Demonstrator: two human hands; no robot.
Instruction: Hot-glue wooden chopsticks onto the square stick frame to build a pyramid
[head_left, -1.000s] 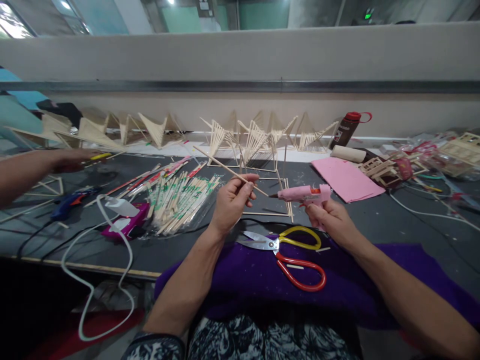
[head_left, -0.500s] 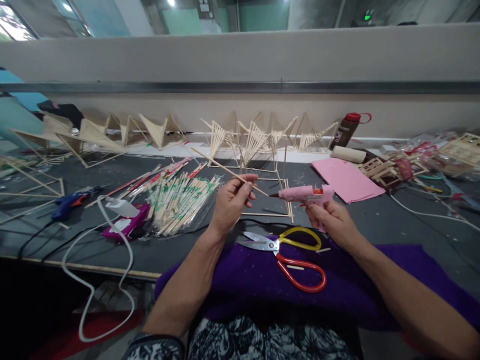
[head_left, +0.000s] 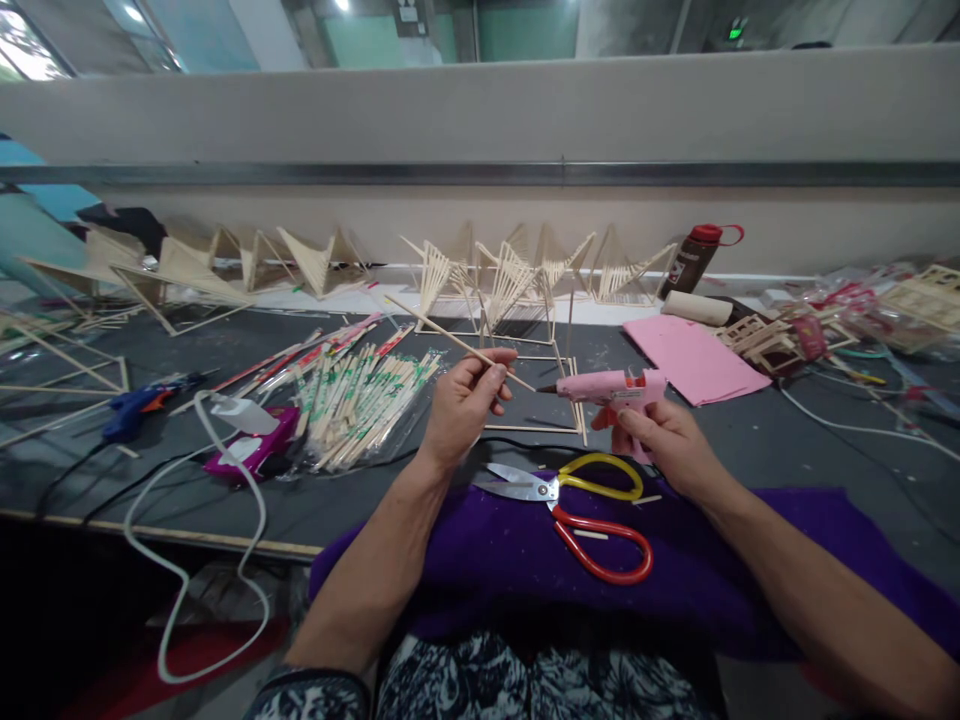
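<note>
Between the thumb and fingers of my left hand point(head_left: 466, 405) is a thin wooden chopstick point(head_left: 439, 332), slanting down to the right. My right hand point(head_left: 664, 440) grips a pink hot glue gun point(head_left: 600, 386) by its handle. The gun's dark nozzle points left, right by the chopstick's lower end; whether they touch I cannot tell. Behind the glue gun stands a frame of wooden sticks point(head_left: 534, 430), partly hidden by my hands. Below them, scissors point(head_left: 543, 489) with one yellow and one red handle lie partly open on a purple cloth point(head_left: 480, 560).
Wrapped chopsticks point(head_left: 367, 410) lie in a pile at left, near a purple power adapter point(head_left: 255, 445) and a blue glue gun point(head_left: 142, 405). Stick models point(head_left: 514, 280) line the back. Pink sheets point(head_left: 694, 355), a cardboard tube point(head_left: 697, 308) and a bottle point(head_left: 691, 262) are at right.
The fingers of my right hand have shifted on the glue gun's handle, extending further to the left. The chopstick and my left hand are almost still.
</note>
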